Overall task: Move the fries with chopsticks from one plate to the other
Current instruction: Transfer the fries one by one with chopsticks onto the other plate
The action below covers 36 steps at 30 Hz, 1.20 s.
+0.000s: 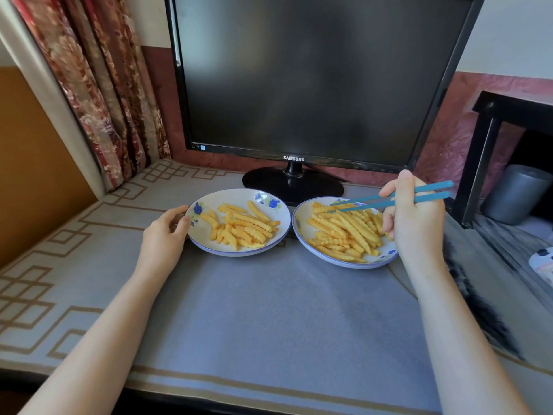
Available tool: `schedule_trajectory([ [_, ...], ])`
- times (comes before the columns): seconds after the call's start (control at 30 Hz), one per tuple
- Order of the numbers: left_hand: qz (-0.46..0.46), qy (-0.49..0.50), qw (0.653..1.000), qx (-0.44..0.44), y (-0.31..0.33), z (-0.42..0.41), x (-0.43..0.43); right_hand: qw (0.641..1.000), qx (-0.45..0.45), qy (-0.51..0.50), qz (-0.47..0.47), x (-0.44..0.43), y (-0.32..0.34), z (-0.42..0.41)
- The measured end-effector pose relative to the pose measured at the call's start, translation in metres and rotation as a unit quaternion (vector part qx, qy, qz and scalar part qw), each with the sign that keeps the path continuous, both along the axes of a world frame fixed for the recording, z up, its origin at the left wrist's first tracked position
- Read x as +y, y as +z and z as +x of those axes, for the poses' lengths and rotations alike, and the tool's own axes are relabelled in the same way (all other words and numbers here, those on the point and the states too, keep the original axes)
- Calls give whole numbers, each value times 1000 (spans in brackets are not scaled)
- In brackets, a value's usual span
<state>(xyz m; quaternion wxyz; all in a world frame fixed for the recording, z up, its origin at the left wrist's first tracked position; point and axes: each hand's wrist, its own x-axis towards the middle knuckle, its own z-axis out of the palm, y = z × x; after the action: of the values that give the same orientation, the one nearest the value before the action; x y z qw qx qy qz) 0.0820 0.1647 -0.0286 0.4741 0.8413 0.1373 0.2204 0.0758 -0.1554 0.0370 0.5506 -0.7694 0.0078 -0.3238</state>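
A monitor marked "SAMSUNG" stands far on the worktop. Golden crinkle-cut fries lie on the left plate and the right plate. Right hand fingers pinch teal chopsticks, whose tips are over the right plate. Left hand fingers curl round the left plate's rim.

A dark Samsung monitor stands at the back of the table on a round black stand, its screen dull with faint reflections. A grey cloth covers the table, with a tan fretwork border along its left side. At the left hangs a flowered curtain in red and cream, beside an ochre panel. The wall behind is pale above, reddish below. To the right stands a black shelf with a grey cylindrical container under it. The light is soft and even.
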Motion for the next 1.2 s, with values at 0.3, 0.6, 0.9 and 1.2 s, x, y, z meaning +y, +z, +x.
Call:
schedule_trajectory([
  [0.3, 4, -2, 1000, -1, 0, 0, 0, 999, -11, 28, 21, 6, -3, 2],
  [0.6, 3, -1, 1000, 1, 0, 0, 0, 986, -79, 50, 136, 14, 5, -9],
  [0.9, 6, -2, 1000, 2, 0, 1, 1, 980, -82, 122, 132, 52, 1, -20],
  [1.2, 8, -2, 1000, 2, -1, 2, 2, 962, -34, 271, -13, 85, -30, -12],
])
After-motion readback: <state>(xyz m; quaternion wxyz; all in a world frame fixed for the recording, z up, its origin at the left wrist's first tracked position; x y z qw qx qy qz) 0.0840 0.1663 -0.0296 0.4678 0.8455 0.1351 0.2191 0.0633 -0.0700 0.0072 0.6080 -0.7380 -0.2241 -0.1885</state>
